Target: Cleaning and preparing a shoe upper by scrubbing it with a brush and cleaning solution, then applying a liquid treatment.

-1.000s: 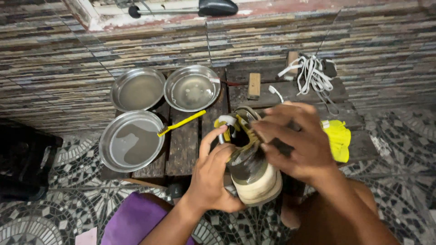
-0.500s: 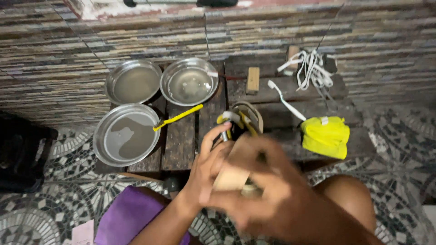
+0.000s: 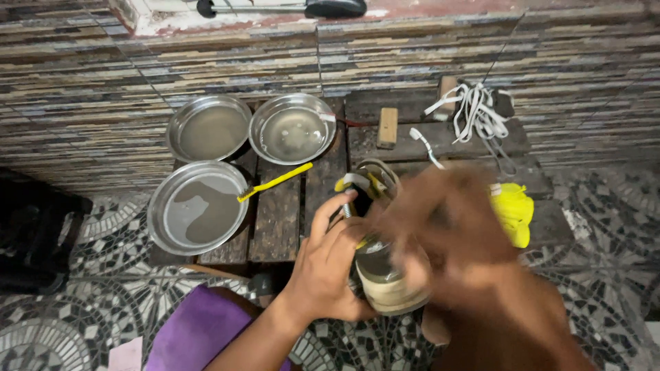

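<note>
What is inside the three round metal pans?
Each metal pan holds shallow murky water; a yellow brush rests on the nearest pan's rim. Whatever lies under the water cannot be seen.

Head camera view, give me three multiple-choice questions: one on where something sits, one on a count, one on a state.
1. Where does the yellow brush rest?
A. on the rim of the nearest metal bowl
B. on the floor
C. in the right hand

2. How many metal bowls stand on the wooden pallet?
A. one
B. three
C. five

3. What is the left hand doing?
A. lying flat
B. gripping a shoe
C. holding the white laces

Key: 1 A, bristles lie on its rim; 2 B, three show; 3 B, fingers wrap the shoe.
</note>
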